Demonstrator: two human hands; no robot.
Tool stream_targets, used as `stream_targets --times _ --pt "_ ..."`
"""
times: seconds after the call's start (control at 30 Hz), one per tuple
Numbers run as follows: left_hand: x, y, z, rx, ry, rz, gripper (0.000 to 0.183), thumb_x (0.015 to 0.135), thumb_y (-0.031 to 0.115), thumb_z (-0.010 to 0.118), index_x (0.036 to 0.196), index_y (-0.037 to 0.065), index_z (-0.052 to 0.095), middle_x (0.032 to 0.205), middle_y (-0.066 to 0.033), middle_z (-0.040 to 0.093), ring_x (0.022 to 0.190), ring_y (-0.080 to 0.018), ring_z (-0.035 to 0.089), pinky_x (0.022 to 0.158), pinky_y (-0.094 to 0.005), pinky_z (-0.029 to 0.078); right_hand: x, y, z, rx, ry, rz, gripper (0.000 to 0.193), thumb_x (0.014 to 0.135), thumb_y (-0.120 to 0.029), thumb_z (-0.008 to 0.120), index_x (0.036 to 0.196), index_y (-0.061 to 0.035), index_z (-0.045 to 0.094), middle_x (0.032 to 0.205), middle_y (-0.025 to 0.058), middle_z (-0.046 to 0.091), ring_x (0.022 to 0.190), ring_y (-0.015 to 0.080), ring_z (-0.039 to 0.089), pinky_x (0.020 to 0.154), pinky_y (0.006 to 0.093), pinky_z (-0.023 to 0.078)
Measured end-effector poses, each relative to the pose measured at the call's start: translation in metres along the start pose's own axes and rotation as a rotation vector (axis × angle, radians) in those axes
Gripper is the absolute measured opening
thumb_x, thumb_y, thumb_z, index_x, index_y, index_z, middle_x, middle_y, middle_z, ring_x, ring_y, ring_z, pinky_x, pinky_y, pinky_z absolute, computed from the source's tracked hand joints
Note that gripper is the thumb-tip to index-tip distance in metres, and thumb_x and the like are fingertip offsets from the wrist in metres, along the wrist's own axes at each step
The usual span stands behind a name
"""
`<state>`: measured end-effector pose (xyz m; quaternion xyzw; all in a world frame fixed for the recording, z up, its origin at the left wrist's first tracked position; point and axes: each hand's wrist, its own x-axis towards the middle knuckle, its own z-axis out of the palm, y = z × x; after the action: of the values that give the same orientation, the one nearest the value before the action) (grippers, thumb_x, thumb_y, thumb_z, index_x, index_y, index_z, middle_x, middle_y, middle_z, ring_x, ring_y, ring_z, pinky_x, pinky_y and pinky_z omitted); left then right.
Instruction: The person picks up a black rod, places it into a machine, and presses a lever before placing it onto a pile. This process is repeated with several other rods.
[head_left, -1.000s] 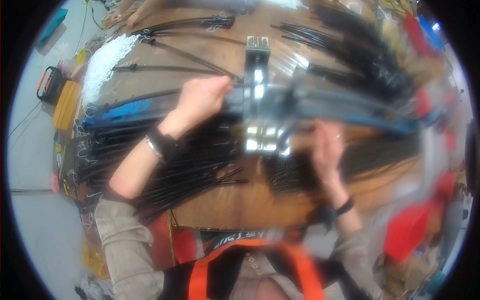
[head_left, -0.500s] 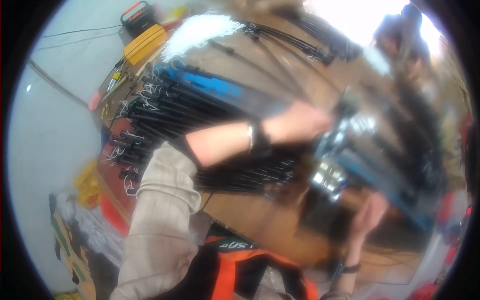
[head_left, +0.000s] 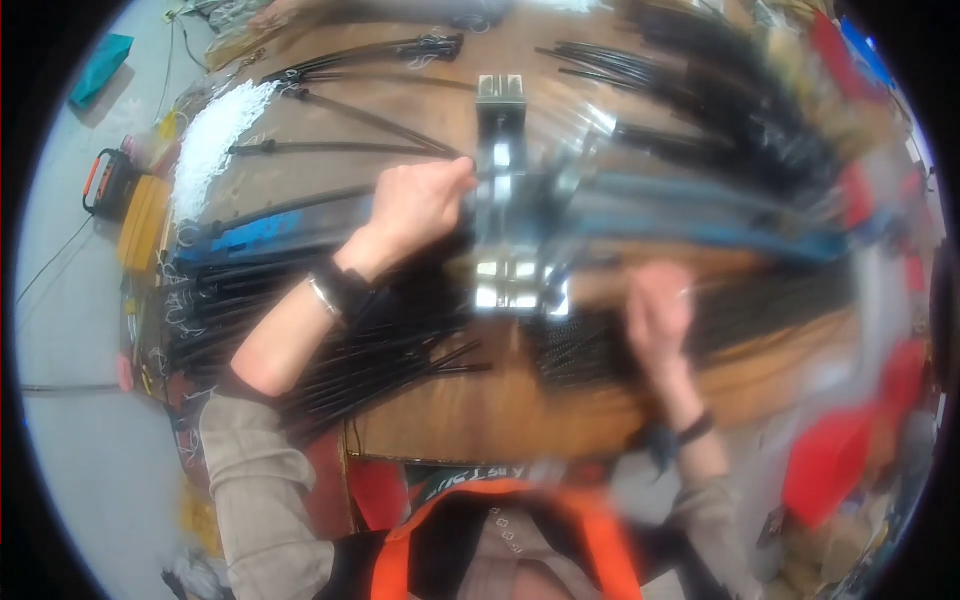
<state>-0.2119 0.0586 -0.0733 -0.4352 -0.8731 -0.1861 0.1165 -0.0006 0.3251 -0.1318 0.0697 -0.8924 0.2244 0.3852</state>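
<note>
My left hand (head_left: 415, 210) is closed in a fist by the left side of a shiny metal fixture (head_left: 502, 190) in the middle of the bench. What the fist holds, if anything, is hidden. My right hand (head_left: 662, 308), blurred by motion, has curled fingers and is nearer to me, right of the fixture's silver blocks (head_left: 510, 286). I cannot make out anything in it. Bundled black rods (head_left: 290, 335) with white loops at their ends lie left of the fixture, below and beside my left forearm. A blue rail (head_left: 690, 215) stretches right from the fixture, smeared.
A heap of white loops (head_left: 222, 145) lies at the far left of the wooden bench (head_left: 480, 415). Beside it stand a yellow box (head_left: 145, 222) and a black case with an orange handle (head_left: 105, 183). More dark rods (head_left: 735, 100) cover the far right. A red item (head_left: 828, 455) is at the lower right.
The view has swung round, so the bench now looks level and the fixture sits mid-picture. My left hand remains near the fixture; my right hand is still nearer to me.
</note>
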Motion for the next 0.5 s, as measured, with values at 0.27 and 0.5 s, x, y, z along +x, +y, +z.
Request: stream_targets --times 0.27,0.5 --pt "-0.002 0.000 0.001 0.041 -0.007 -0.030 0.006 0.089 0.016 0.058 0.086 0.011 0.058 0.076 -0.0129 0.063 0.073 -0.0373 0.063 0.060 -0.0472 0.049 0.020 -0.017 0.020 0.157 -0.018 0.212 0.021 0.086 -0.001 0.064 0.107 -0.0020 0.066 0.092 0.0147 0.064 0.091 0.0315 0.059 0.079 0.0385 0.048" --pt "-0.003 0.005 -0.001 0.042 0.018 -0.015 0.007 0.089 0.014 0.059 0.085 0.009 0.056 0.075 -0.0145 0.062 0.073 -0.0377 0.062 0.058 -0.0463 0.048 0.016 -0.028 0.010 0.257 -0.146 0.310 0.022 0.090 -0.004 0.061 0.113 -0.0024 0.063 0.092 0.0155 0.065 0.083 0.0289 0.064 0.072 0.0362 0.050"
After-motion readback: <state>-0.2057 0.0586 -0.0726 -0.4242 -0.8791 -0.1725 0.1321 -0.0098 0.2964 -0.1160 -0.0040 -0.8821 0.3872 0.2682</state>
